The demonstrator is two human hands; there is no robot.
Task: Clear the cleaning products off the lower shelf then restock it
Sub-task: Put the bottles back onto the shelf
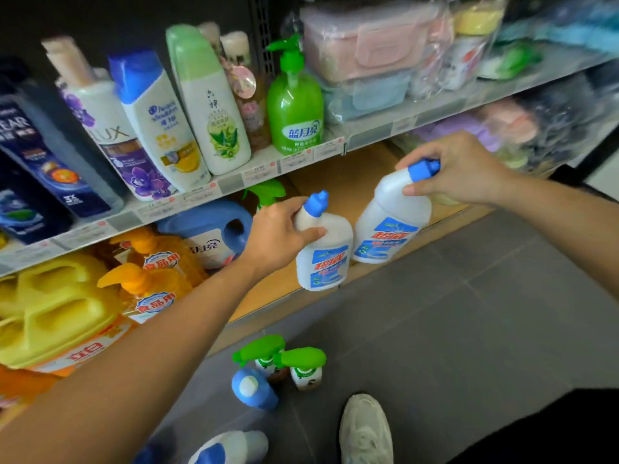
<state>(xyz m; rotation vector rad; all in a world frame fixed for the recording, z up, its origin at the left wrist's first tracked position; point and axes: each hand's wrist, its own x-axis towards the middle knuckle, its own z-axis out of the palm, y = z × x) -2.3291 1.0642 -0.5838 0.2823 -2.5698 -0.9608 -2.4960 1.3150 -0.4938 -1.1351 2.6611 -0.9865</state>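
My left hand [279, 234] grips the neck of a white cleaner bottle with a blue cap [326, 259] at the front edge of the lower shelf [351, 182]. My right hand [459, 169] holds a second, matching white bottle [390, 222] by its top, tilted, over the bare wooden shelf board. Further left on this shelf are a blue detergent jug [207, 232], a green spray bottle [268, 192], orange pump bottles [150, 283] and a yellow jug [57, 313].
On the grey tiled floor [469, 313] stand two green-topped spray bottles [288, 363], a blue-capped bottle [253, 390] and another white bottle [231, 447]. My shoe [366, 430] is beside them. The upper shelf holds shampoo bottles [160, 122] and a green soap pump [294, 105].
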